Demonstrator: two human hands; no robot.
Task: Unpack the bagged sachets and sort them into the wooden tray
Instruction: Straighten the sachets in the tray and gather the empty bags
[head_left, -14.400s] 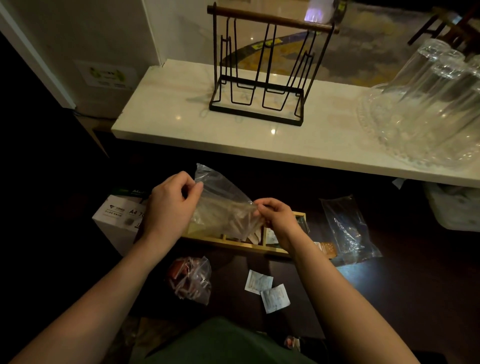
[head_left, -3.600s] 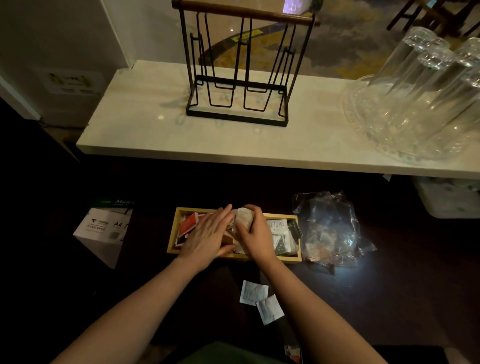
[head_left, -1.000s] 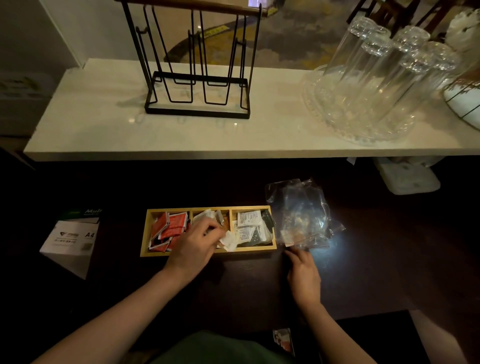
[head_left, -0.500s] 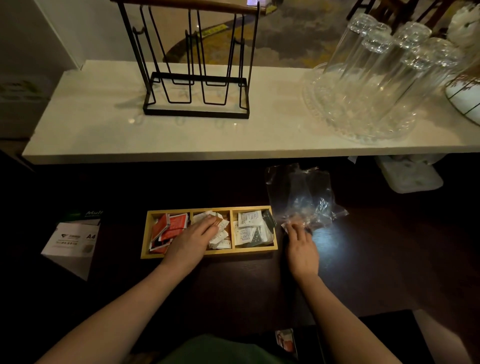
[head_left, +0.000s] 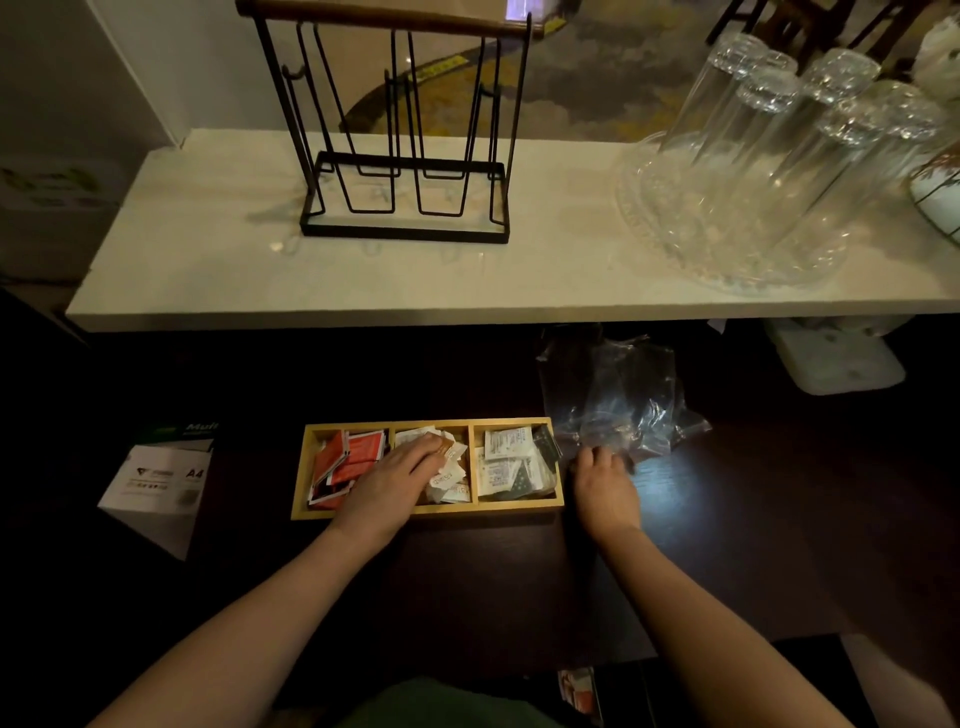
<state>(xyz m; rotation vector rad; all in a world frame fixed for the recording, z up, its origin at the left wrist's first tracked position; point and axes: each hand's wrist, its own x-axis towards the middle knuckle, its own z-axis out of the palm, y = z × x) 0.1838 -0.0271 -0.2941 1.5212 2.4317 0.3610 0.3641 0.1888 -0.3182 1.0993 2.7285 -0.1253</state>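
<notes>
A wooden tray (head_left: 431, 512) with three compartments lies on the dark table. Red sachets (head_left: 349, 460) fill its left compartment, pale sachets (head_left: 451, 475) the middle one, white and dark sachets (head_left: 511, 460) the right one. My left hand (head_left: 390, 480) lies flat over the middle compartment, fingers straight and pressing on the pale sachets. To the right of the tray lies a heap of crumpled clear plastic bags (head_left: 621, 400). My right hand (head_left: 602, 483) rests at the heap's near edge, fingertips curled on the plastic.
A white marble shelf (head_left: 415, 280) runs above the table with a black wire rack (head_left: 405, 135) and several upturned glasses on a clear dish (head_left: 737, 244). A white A4 paper box (head_left: 161, 480) sits left of the tray; a white object (head_left: 831, 361) sits at the right.
My left hand has flattened onto the middle compartment's sachets. My right hand has moved up to the edge of the plastic bags, and the heap has shifted away and up.
</notes>
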